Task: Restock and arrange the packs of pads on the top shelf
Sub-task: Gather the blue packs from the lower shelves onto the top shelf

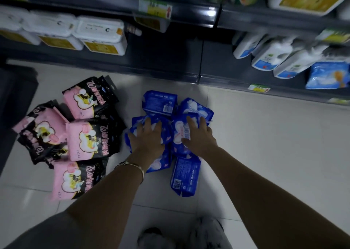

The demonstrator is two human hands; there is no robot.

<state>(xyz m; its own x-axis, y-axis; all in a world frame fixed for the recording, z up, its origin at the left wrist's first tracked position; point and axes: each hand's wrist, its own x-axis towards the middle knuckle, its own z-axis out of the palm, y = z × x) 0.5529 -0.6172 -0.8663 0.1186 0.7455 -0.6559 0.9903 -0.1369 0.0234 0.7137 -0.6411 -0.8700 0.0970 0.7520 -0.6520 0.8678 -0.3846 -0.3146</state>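
Down on pale tiled floor [265, 135], heap of blue plastic pad packs [161, 102] lying at centre, print blurring past reading, some packs hiding under arms. Left hand [147, 136] pressing pack at heap's left, fingers spreading wide and flat. Right hand [199, 136] resting on pack at heap's right, fingers straight, slightly apart. Pink-and-black pad packs [91, 138] piling just left. Far dark shelf [189, 66] carrying white lidded tubs [100, 32], leftmost being cut off at frame edge.

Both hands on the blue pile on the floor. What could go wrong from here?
1. Left hand and right hand rest flat on a loose heap of blue packs; lifting several together may drop some.
2. One stray pack lies at the heap's near edge, easy to step on.
3. The pink packs lie right beside; piles could mix.
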